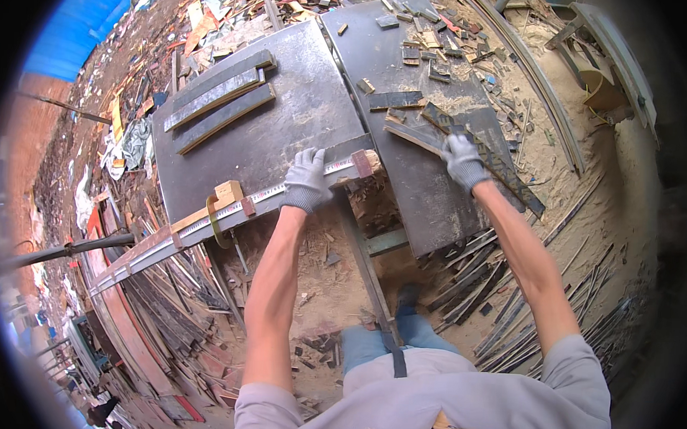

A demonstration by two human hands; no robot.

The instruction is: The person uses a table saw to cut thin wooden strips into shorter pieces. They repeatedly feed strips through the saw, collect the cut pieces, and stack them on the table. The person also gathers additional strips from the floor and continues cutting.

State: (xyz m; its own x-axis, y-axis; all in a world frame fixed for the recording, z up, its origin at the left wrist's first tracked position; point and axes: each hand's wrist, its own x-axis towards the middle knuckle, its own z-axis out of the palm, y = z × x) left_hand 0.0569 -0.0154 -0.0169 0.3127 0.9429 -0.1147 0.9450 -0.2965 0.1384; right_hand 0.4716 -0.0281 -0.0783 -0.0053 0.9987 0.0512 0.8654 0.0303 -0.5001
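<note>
My left hand, in a grey knit glove, lies over the near rail of a dark metal table. Its fingers rest on the end of a short dark plywood strip, which lies along a measuring tape fixed to the rail. My right hand, gloved alike, grasps a long plywood strip with yellow marks on its dark face. Beside those fingers another strip lies at a slant, its pale edge showing. The right palm and the undersides of the left fingers are hidden.
Several dark strips lie on the left tabletop. A slot parts it from the right tabletop, strewn with offcuts and sawdust. A wood block sits by the rail. Long scrap strips cover the ground at right.
</note>
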